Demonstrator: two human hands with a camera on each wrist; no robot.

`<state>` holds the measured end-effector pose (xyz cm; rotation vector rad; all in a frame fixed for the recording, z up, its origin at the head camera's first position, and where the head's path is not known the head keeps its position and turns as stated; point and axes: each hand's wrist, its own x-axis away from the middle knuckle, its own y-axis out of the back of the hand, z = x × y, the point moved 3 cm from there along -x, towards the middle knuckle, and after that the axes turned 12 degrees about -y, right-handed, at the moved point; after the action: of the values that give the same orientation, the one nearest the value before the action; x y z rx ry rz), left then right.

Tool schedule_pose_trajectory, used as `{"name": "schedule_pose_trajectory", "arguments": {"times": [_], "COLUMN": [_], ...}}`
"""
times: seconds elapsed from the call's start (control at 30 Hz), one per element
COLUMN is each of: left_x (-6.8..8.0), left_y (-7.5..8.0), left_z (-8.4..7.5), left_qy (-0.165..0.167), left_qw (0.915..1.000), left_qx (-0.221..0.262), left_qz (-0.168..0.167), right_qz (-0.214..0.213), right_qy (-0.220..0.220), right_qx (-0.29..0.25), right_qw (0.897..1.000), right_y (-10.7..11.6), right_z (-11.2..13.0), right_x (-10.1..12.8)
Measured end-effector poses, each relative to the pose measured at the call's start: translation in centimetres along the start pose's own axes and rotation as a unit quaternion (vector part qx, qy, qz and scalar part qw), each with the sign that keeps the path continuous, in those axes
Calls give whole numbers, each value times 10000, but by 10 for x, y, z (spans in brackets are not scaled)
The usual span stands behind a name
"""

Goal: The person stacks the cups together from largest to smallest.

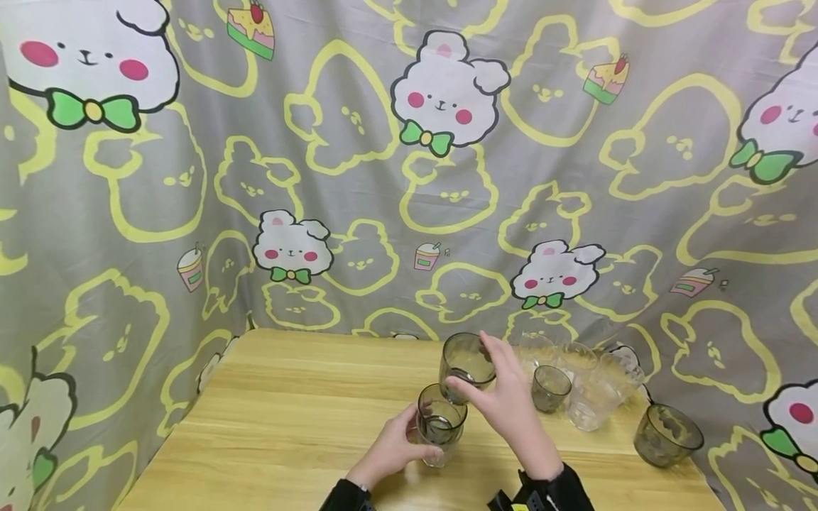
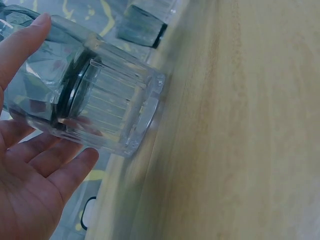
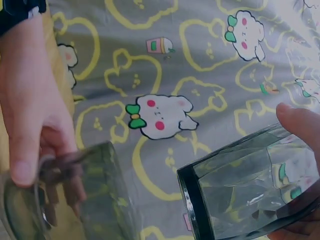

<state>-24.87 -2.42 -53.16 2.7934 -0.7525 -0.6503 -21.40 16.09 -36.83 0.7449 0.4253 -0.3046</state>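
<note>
My left hand [image 1: 391,448] holds a clear glass [image 2: 117,110] with a smoky grey glass [image 1: 442,417] nested inside it. The thumb and fingers lie around the pair, whose base stands on or very near the table; which one I cannot tell. Above and slightly right, my right hand [image 1: 508,397] grips another smoky grey glass [image 3: 240,192] between thumb and fingers. This faceted glass has a thick dark base, which hangs near the rim of the nested pair; whether they touch is unclear.
Right of my hands, a small grey glass [image 1: 551,389] stands beside several clear glasses [image 1: 589,411]. A wider grey glass [image 1: 667,438] is near the right edge of the wooden table [image 1: 275,404]. A patterned curtain [image 1: 358,213] hangs behind.
</note>
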Motion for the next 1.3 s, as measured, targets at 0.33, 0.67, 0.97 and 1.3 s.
{"name": "schedule_pose_trajectory", "arguments": {"times": [0.33,0.67,0.97,1.3], "left_x": [0,-1,0,0], "left_y": [1,0,-1,-1], "left_z": [-2,-2,0,0], "left_qy": [-27,-46,-107,-99], "left_qw": [10000,10000,9998,9999], "left_qx": [80,60,169,91], "left_qz": [-35,-17,43,-9], "right_qz": [202,182,453,476], "right_qy": [102,341,-26,-200], "right_qx": [-39,70,75,69], "right_qw": [9997,9992,9989,9986], "right_y": [-23,-43,-59,-65], "right_z": [-1,-10,-22,-31], "right_x": [12,21,32,37]}}
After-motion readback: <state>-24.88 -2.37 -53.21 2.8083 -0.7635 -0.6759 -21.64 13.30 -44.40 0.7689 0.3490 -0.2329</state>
